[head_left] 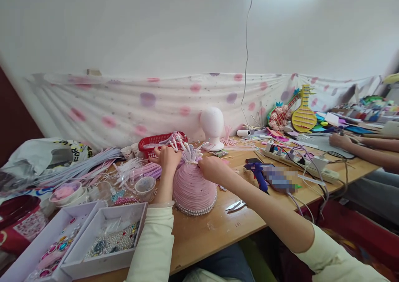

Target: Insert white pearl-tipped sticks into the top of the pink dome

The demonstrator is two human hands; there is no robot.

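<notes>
A pink dome wound with soft strands stands on the table, edged by a row of pearl beads along its bottom. White pearl-tipped stems fan out from its top. At the upper left of the dome, my left hand is closed on some of these stems. Against the right side of the top, my right hand has its fingers curled in at the base of the stems. Whatever is between the right fingertips is hidden.
Behind the dome are a white foam head and a red basket. Scissors, a blue glue gun and a power strip lie to the right. Bead boxes stand at left. Another person's hand is far right.
</notes>
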